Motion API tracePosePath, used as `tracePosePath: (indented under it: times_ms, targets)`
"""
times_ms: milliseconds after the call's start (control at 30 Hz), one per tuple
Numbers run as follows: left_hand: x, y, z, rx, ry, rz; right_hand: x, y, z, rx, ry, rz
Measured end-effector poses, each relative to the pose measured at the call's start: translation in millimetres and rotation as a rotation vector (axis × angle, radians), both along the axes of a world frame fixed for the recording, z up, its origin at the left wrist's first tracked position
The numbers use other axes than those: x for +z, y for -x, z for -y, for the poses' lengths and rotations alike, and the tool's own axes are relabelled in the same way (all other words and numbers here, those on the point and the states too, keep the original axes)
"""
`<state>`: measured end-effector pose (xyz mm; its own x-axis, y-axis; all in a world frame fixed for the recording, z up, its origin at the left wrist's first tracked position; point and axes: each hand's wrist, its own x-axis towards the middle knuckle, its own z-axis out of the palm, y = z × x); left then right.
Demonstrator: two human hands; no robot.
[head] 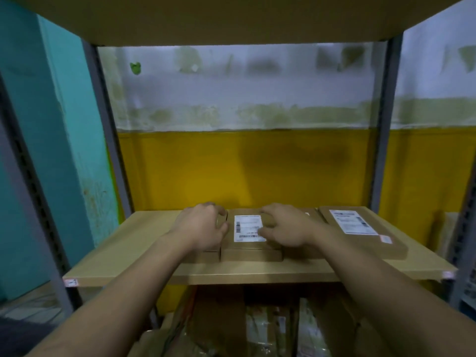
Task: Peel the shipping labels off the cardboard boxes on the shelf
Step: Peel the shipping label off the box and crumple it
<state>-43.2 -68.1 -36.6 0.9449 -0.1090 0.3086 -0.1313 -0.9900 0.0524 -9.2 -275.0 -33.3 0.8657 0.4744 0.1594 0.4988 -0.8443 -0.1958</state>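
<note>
Labels (248, 228) were seen unpeeled. The middle box (251, 255) was clasped by the right hand (286, 228), the left box (206, 257) by the left hand (203, 225).

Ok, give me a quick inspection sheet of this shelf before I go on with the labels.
Surface: tan shelf board, carrying flat cardboard boxes.
Job's things: middle box, middle label flat on top, not yet peeled; right box, right label also stuck on; left box mostly hidden under a hand, no label visible.
Clutter: small red sticker on the right box; packed cartons on the level below.
Grippers: left hand rests on the left box; right hand rests on the middle box, thumb at the middle label's right edge; grips too blurred to tell.
Cables: nothing seen.
Surroundings: grey upright, yellow-and-white wall, teal wall at left.
</note>
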Motion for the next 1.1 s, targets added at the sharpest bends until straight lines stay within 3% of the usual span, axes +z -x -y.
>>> tracePosePath:
  times_ms: [400, 633, 767, 933, 1033, 1100]
  targets:
    - [-8.2, -54.1, -62.9, 0.137, 0.052, -0.108, -13.5, -45.1, -39.0, 0.226, -0.017, -0.067]
    - [-34.7, -136.2, -92.5, 0.016, 0.226, -0.240, -21.5, -81.1, -70.2, 0.114, 0.095, -0.057]
    - [-55.8, -181.2, -95.5, -0.051, 0.303, -0.218, -27.9, -114.6, -107.2, 0.148, 0.159, -0.016]
    - [-75.5, -205.2, -108.6, -0.056, 0.522, -0.165, -62.2, -152.0, -163.1, 0.096, 0.080, 0.375]
    - [-76.6, -208.5, -117.1, -0.058, 0.590, -0.137, -66.4, -163.9, -180.4, 0.054, 0.128, 0.392]
    - [-76.6, -209.2, -120.3, -0.080, 0.626, -0.167, -64.7, -162.4, -177.3, 0.050, 0.045, 0.400]
